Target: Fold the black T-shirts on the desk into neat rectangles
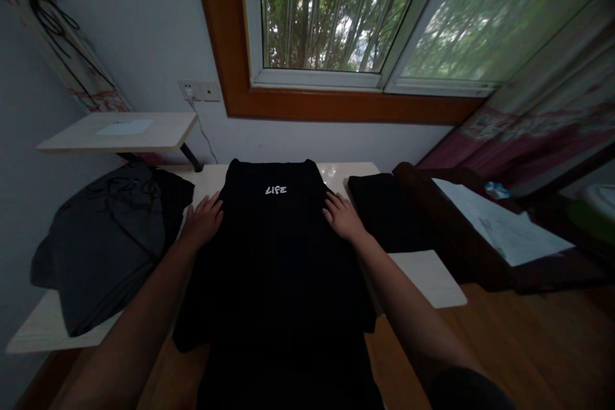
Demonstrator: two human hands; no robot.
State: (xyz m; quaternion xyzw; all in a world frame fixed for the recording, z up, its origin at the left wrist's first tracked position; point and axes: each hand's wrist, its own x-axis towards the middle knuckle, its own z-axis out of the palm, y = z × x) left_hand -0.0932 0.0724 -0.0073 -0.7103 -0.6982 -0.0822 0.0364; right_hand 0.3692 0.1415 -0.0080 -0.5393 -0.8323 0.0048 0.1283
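Note:
A black shirt point(276, 250) with small white lettering lies spread over the table in front of me, its lower part hanging over the near edge. My left hand point(204, 221) rests flat on its left side, fingers stretched out. On the opposite side my right hand point(342, 216) lies with fingers spread along the shirt's edge. Neither hand grips the cloth. Left of my left arm sits a heap of dark grey clothing point(110, 230). A folded black garment point(384, 211) lies to the right of my right hand.
The pale table point(432, 275) stands against the wall below a window point(336, 13). A raised shelf point(168, 131) with a sheet of paper is at the back left. Dark brown furniture point(480, 269) bearing white paper point(500, 224) adjoins the right side. A wall socket point(199, 90) has a cable.

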